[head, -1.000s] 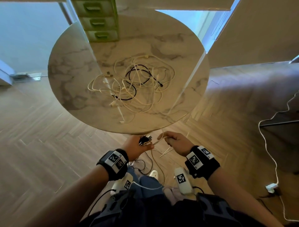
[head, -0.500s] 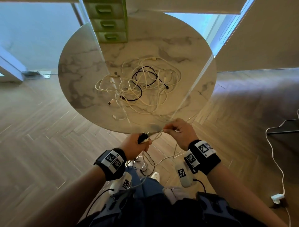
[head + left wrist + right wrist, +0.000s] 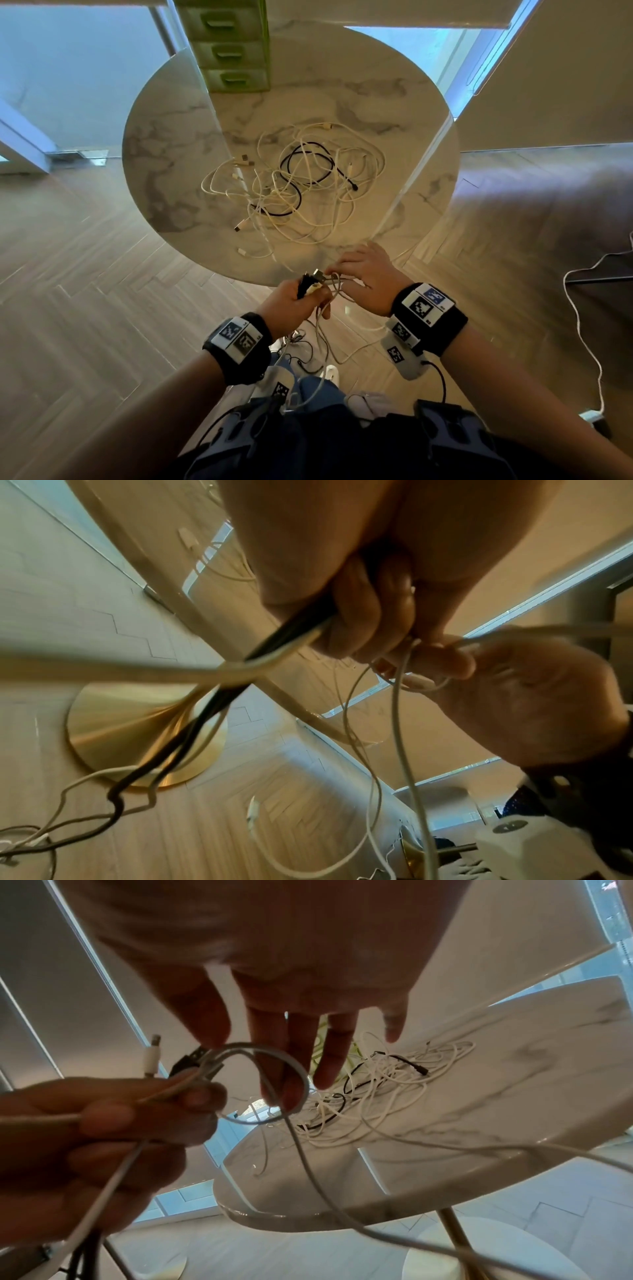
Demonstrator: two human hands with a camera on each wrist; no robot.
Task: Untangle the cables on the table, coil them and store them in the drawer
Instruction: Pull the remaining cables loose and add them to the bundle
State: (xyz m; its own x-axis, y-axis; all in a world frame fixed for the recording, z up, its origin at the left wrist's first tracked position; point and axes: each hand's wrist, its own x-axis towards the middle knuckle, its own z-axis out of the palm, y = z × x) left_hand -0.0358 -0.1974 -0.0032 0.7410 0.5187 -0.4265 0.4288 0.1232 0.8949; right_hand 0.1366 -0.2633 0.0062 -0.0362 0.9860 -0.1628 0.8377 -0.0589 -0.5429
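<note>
A tangle of white and black cables (image 3: 308,192) lies in the middle of the round marble table (image 3: 171,144). The green drawer unit (image 3: 233,51) stands at the table's far edge, its drawers closed. At the near edge my left hand (image 3: 310,291) grips a bundle of cable ends, black and white plugs sticking out. My right hand (image 3: 346,274) is right beside it. Its thumb and forefinger hold a loop of white cable (image 3: 260,1080), the other fingers straight. The held cables (image 3: 205,723) hang down to the floor.
Loose cable lies on the wooden floor by my feet (image 3: 308,359). The table's gold base (image 3: 143,737) stands below my hands. A white cord (image 3: 582,325) runs across the floor at the right to a plug (image 3: 589,416).
Both hands rose from below the table edge to its level. My right hand came in against the left, and the white cable now forms a loop.
</note>
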